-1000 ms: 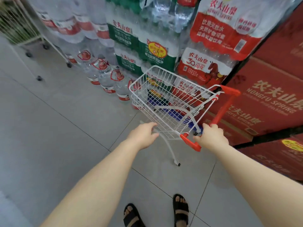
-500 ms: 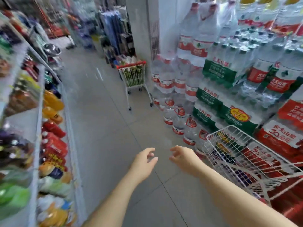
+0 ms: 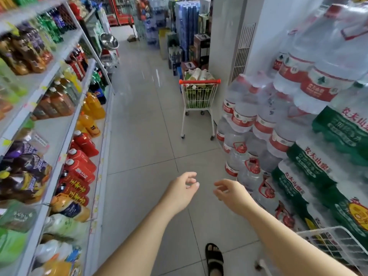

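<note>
I stand in a shop aisle. My left hand [image 3: 180, 191] and my right hand [image 3: 232, 194] hang in front of me above the tiled floor, fingers loosely curled, holding nothing. A corner of the small white wire cart [image 3: 328, 244] shows at the lower right, beside my right forearm; neither hand touches it. A second small cart [image 3: 199, 96] with a red handle, filled with goods, stands farther down the aisle by a white pillar.
Shelves of bottled drinks [image 3: 79, 156] line the left side. Stacked large water bottles [image 3: 249, 136] and shrink-wrapped water packs [image 3: 318, 166] rise on the right. The grey tiled floor [image 3: 139, 126] runs ahead between them. My sandalled foot [image 3: 214, 257] is at the bottom.
Both hands have let go of the white cart's handle and basket. My view swung left from the water stacks to look down the aisle; the cart now sits at the lower right.
</note>
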`<state>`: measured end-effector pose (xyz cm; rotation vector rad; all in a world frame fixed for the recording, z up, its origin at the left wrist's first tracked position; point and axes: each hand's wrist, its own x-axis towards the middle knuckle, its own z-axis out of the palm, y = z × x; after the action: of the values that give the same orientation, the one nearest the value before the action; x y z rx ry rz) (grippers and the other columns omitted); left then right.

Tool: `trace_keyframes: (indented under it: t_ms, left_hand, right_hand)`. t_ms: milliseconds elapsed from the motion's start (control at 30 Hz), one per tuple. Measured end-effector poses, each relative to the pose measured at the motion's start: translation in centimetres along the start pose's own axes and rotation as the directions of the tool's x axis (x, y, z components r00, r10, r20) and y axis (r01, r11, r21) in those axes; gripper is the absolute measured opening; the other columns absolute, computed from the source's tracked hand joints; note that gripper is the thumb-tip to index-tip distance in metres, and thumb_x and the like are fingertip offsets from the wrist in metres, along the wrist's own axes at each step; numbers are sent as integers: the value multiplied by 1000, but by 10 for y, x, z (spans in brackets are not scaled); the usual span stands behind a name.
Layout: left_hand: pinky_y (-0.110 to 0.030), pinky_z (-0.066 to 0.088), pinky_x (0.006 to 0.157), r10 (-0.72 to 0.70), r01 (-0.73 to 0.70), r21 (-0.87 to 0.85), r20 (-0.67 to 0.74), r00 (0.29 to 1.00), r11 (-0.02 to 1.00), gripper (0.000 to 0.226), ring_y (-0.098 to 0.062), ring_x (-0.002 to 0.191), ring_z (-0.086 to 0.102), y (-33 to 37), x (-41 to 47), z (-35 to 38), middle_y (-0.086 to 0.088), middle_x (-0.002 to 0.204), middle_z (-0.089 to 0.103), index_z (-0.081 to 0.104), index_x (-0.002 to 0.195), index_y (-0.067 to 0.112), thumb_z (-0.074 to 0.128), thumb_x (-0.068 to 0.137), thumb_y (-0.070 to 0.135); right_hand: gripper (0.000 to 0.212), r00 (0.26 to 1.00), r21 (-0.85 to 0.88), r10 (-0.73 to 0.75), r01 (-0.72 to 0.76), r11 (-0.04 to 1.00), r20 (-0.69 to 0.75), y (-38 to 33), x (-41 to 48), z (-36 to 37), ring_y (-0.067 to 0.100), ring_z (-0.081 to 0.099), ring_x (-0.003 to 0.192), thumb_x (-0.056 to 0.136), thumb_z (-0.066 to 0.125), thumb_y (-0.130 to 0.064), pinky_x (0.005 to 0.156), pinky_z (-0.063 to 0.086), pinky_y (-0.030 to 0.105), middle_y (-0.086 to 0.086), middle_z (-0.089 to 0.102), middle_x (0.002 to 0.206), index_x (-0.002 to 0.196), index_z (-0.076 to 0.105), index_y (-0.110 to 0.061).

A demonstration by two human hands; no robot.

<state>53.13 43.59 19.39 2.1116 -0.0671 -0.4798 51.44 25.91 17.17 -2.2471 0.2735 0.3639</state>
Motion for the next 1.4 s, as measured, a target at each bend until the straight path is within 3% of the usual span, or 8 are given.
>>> trace_keyframes:
  t_ms: [200,300,467,667,833,1000,1100,1400]
  left_hand:
    - [-20,42,81,-4,3,-17,-50,999,1000,37,-7,101,57,56,125,-21,11,117,55,48,132,24,50,95,26]
    - [-19,41,80,-94,93,-20,-70,993,995,36,-7,98,56,41,156,-33,11,114,55,49,132,23,51,96,25]
    - [-20,41,82,-236,236,0,-66,970,972,37,-7,100,57,6,213,-59,12,113,55,48,132,24,51,95,26]
    - [-18,37,79,-193,192,-10,-56,980,981,36,-7,99,56,25,344,-100,7,122,57,49,131,23,50,96,24]
    - [-12,39,72,-75,75,22,-21,997,997,35,-5,99,56,80,463,-138,12,117,57,49,131,26,49,96,26]
    - [-18,39,80,-20,19,35,22,1000,999,35,-3,97,58,110,553,-152,13,117,58,50,130,28,50,95,28]
    - [-18,40,81,-59,57,39,51,997,998,36,-3,99,58,108,603,-153,14,116,57,49,131,28,49,95,28]
    - [-12,40,70,-260,259,29,3,966,965,36,-5,95,57,90,735,-169,8,118,58,49,131,22,52,95,23]
  right_hand:
    - [27,998,18,-33,34,999,-56,-34,136,-83,20,63,79,88,56,-15,63,48,25,1,65,91,114,62,-13]
    - [25,999,7,-45,45,999,19,-42,182,-83,18,61,77,88,55,-15,51,41,17,-2,63,86,112,62,-13]
    - [24,984,-28,-7,12,1000,179,-41,246,-67,12,58,74,89,56,-18,46,37,8,-6,62,84,111,63,-18]
    - [26,987,-59,-2,11,998,162,-76,365,-85,12,60,81,89,56,-18,54,39,9,-4,63,91,114,63,-17]
    - [25,1000,-9,-10,10,1000,15,-117,461,-129,9,56,77,89,55,-18,54,38,10,-7,62,86,113,63,-17]
    - [25,994,6,103,-103,995,43,-102,524,-143,10,58,76,90,55,-19,56,42,12,-3,65,90,114,62,-15]
    - [28,979,-67,168,-161,985,119,-88,573,-146,13,60,84,90,55,-18,70,43,18,0,65,101,117,61,-13]
    - [29,987,-157,52,-28,987,150,-154,794,-219,16,58,87,90,53,-19,74,44,21,1,65,106,118,62,-16]
